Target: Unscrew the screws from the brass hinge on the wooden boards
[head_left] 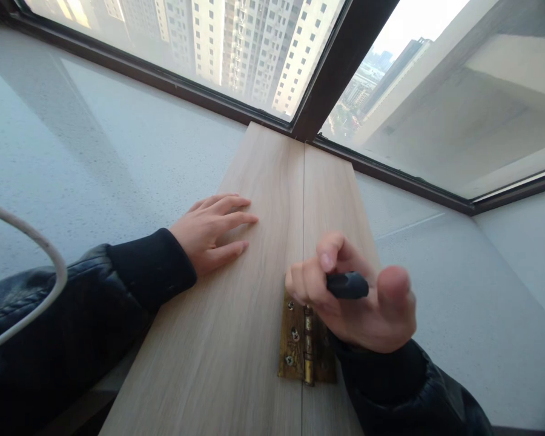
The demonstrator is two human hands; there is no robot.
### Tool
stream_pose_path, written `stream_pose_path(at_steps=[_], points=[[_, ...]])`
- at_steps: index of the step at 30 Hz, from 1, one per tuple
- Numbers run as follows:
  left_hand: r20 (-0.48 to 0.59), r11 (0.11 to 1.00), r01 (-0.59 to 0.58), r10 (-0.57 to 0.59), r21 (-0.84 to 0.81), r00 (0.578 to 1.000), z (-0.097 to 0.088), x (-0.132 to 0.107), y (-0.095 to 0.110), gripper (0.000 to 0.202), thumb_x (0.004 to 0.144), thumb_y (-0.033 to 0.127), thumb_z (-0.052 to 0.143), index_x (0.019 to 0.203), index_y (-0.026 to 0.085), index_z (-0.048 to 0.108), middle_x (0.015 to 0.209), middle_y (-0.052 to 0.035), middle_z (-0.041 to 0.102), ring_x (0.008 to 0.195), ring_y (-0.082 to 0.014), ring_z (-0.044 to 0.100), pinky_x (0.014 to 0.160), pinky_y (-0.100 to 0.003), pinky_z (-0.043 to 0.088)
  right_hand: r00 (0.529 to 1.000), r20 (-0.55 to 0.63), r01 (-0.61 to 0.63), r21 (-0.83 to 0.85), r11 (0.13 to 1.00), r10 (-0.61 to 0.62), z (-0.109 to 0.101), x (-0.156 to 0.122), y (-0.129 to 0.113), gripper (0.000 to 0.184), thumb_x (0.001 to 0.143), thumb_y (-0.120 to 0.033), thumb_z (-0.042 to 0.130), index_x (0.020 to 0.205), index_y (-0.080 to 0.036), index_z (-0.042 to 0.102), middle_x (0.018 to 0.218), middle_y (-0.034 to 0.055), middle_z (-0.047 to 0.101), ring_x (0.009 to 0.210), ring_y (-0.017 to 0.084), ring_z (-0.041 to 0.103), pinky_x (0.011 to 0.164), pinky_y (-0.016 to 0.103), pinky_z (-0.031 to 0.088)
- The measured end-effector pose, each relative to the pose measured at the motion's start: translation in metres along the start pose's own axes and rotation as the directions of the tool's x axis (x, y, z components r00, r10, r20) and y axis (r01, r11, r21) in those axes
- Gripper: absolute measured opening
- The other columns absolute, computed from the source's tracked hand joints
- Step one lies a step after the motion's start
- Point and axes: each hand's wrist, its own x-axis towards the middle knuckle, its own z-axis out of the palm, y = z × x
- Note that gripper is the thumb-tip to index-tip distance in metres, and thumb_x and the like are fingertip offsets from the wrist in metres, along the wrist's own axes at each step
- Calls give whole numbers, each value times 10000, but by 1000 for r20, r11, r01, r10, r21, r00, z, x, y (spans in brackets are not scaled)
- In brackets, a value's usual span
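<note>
Two pale wood-grain boards (pixel 200 345) lie edge to edge, a thin seam between them. Across the seam sits a worn brass hinge (pixel 295 345), with several cross-head screws showing in its left leaf. My left hand (pixel 218 230) rests on the left board, fingers spread and holding nothing. Above the hinge, my right hand (pixel 358 303) is closed around a black handle (pixel 347 284), which looks like a screwdriver's, its end pointing toward me. The shaft and tip are hidden behind the hand. That hand also covers the hinge's upper part and much of its right leaf.
A dark window frame (pixel 331 66) borders the far end of the boards, tall buildings beyond the glass. Pale speckled ledge surface (pixel 163 151) lies left of the boards, with more on the right. A white cable (pixel 49 248) loops in at the left edge.
</note>
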Motion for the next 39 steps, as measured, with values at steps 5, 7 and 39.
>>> stream_pose_path(at_steps=[5, 7, 39], points=[[5, 1000, 1, -1, 5, 1000, 0, 0, 0, 445, 867, 381, 454, 1259, 199, 561, 1397, -105, 456, 1334, -287, 346, 1077, -483, 295, 994, -75, 75, -41, 996, -78, -5, -5, 3, 208, 821, -418, 643, 864, -214, 649, 789, 17, 581, 710, 159, 516, 662, 336, 380], [4, 1000, 0, 0, 5, 1000, 0, 0, 0, 444, 868, 381, 452, 1257, 197, 562, 1396, -105, 457, 1332, -285, 348, 1077, -478, 295, 995, -69, 75, -40, 996, -78, -6, -6, 5, 255, 853, -452, 605, 875, -209, 679, 731, 18, 592, 660, 156, 525, 609, 322, 389], [10, 1000, -2, 2, 7, 1000, -1, 0, 0, 444, 868, 391, 456, 1256, 201, 556, 1396, -105, 456, 1326, -281, 353, 1067, -475, 304, 999, 20, 42, -116, 992, -40, -11, -5, 1, 290, 846, -444, 611, 928, -193, 731, 805, 54, 590, 749, 189, 527, 711, 387, 429]])
